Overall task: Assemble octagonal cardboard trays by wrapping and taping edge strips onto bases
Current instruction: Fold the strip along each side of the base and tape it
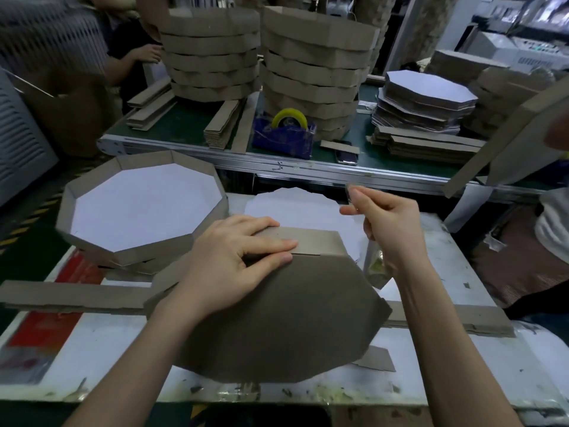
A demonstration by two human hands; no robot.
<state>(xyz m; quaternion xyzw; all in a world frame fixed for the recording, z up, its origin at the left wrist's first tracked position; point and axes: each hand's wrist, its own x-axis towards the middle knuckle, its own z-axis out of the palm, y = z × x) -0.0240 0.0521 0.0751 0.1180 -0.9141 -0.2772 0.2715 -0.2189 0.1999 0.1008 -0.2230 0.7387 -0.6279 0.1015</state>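
Note:
A brown octagonal base (277,322) lies tilted, underside up, on the white worktable (123,349). My left hand (237,257) presses a brown edge strip (314,240) against the base's far edge, fingers flat over the seam. My right hand (391,223) is raised to the right of it, pinching a piece of clear tape (374,266) that hangs down. The strip's loose ends (70,298) stretch out left and right along the table. A white octagonal sheet (295,208) lies behind the base.
A finished tray (141,208) tops a short stack at left. On the green bench behind stand a blue tape dispenser (284,134), tall tray stacks (311,72), flat octagon bases (428,97), strip bundles (431,146) and a phone (346,155). Another person's hand (147,53) shows at back left.

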